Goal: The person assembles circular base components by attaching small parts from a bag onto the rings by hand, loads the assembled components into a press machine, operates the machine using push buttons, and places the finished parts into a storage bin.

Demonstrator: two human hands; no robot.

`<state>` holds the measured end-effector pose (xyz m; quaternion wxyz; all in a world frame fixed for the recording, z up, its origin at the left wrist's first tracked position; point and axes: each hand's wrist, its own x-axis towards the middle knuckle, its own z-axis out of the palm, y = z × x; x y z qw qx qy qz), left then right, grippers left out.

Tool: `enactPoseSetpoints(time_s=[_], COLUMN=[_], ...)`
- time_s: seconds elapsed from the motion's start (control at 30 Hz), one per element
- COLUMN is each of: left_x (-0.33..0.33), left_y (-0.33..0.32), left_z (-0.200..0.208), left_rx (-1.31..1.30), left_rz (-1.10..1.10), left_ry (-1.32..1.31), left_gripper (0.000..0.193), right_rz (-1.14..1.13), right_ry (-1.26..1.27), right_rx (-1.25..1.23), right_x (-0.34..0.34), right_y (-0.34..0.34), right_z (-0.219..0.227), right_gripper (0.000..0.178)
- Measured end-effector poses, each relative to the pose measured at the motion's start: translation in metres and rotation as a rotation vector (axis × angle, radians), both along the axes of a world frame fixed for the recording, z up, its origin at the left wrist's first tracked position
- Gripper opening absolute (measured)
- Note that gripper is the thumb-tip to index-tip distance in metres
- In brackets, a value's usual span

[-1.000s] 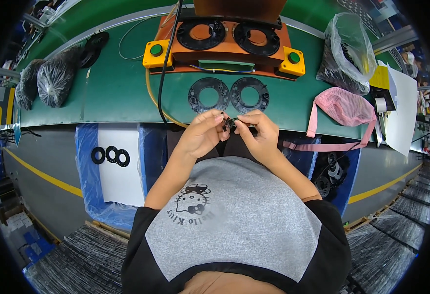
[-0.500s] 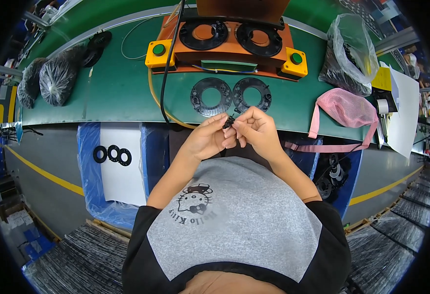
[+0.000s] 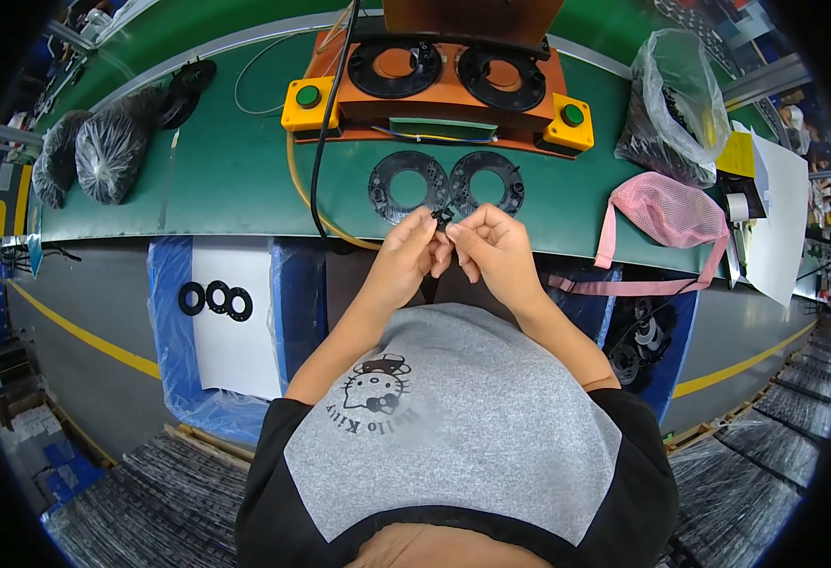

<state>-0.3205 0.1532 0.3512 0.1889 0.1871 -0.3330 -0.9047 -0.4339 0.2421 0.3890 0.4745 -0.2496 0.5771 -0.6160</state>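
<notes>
Between my two hands, over the bench's near edge, is a small black plastic part [image 3: 443, 219]. My left hand [image 3: 410, 254] pinches it from the left. The fingertips of my right hand [image 3: 494, 248] close on its right side. Fingers cover some of the part, so its full shape is hidden. Just beyond my hands, two black ring-shaped plates lie side by side on the green bench: the left ring plate [image 3: 383, 183] and the right ring plate [image 3: 510, 182].
An orange fixture [image 3: 444, 112] holding two black rings stands behind, with a yellow button box [image 3: 310, 115] at its left. A black cable [image 3: 317, 170] hangs left of my hands. At right are a pink mesh bag [image 3: 666, 213] and a clear bag [image 3: 676, 104] of parts. A blue-lined bin [image 3: 171, 331] sits below left.
My left hand has turned slightly and its fingertips have shifted up and left, bringing the small black part a little farther from me. The ring plates stay in place.
</notes>
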Motion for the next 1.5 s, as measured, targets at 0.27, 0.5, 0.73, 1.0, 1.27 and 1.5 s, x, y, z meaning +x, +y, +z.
enactPoseSetpoints(time_s=[0.27, 0.5, 0.73, 1.0, 1.27, 1.5], left_x=[0.005, 0.006, 0.008, 0.008, 0.008, 0.007], left_y=[-0.006, -0.011, -0.009, -0.012, -0.012, -0.008], left_z=[-0.005, -0.004, -0.007, -0.007, 0.005, 0.003], left_rx=[-0.014, 0.236, 0.100, -0.105, -0.126, -0.434], left_rz=[-0.039, -0.160, -0.124, -0.105, 0.000, 0.012], left_ry=[0.059, 0.231, 0.198, 0.064, 0.028, -0.102], left_gripper=[0.026, 0.026, 0.026, 0.021, 0.021, 0.022], right_rz=[-0.030, -0.007, 0.158, 0.087, 0.044, 0.028], right_ry=[0.171, 0.227, -0.072, -0.164, 0.071, 0.337], right_rx=[0.043, -0.067, 0.076, -0.127, -0.082, -0.034], right_x=[0.006, 0.003, -0.015, -0.010, -0.003, 0.004], right_y=[-0.001, -0.005, -0.005, -0.004, -0.001, -0.002], right_z=[-0.005, -0.012, 0.003, -0.015, -0.018, -0.018], right_gripper=[0.012, 0.009, 0.011, 0.007, 0.014, 0.010])
